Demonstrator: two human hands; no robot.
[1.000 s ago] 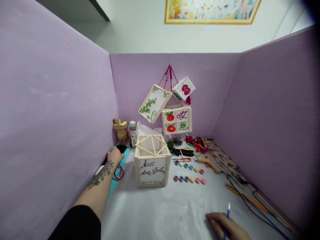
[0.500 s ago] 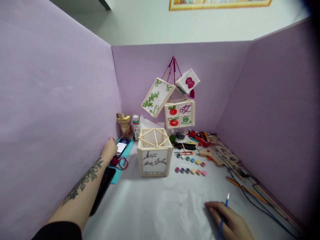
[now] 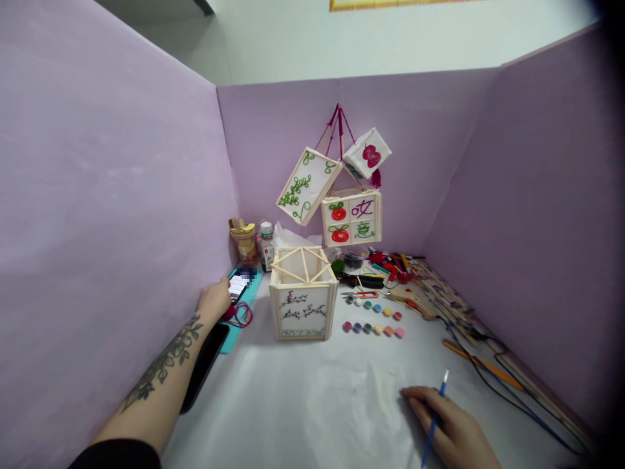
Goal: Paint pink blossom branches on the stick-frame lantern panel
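Head view. Left hand (image 3: 213, 301), at nine o'clock of the wooden lantern box (image 3: 303, 294): fingers curled loosely, tips resting on the lit phone (image 3: 238, 286); firm grip or mere touch, cannot tell. Phone lying flat on a teal mat (image 3: 243, 305), at one o'clock of the left knuckles, screen blurred. Red cord (image 3: 239, 315) coiled just beside the hand at three o'clock, touching the mat. Second dark phone (image 3: 204, 368) flat under the tattooed forearm, at six o'clock of the hand.

Right hand (image 3: 452, 430), at five o'clock of the lantern box and well apart from it: fingers closed around a blue-handled paintbrush (image 3: 434, 420), bristle end pointing to twelve o'clock, palm resting on the surface.

Surface: white paper sheet (image 3: 322, 397) covering the table. Paint pots (image 3: 372, 321) in two rows at three o'clock of the box. Scissors (image 3: 360, 295) just behind the pots. Jar (image 3: 245, 243) and small bottle (image 3: 266, 247) at eleven o'clock of the box, against the partition. Heap of craft tools (image 3: 390, 266) at two o'clock; sticks and cables (image 3: 488, 365) along the right edge.

Room: purple partition panels (image 3: 97, 195) on three sides. Painted paper lanterns (image 3: 336, 195) hanging by red strings at twelve o'clock. White wall above, with the lower edge of a framed picture (image 3: 390, 5).
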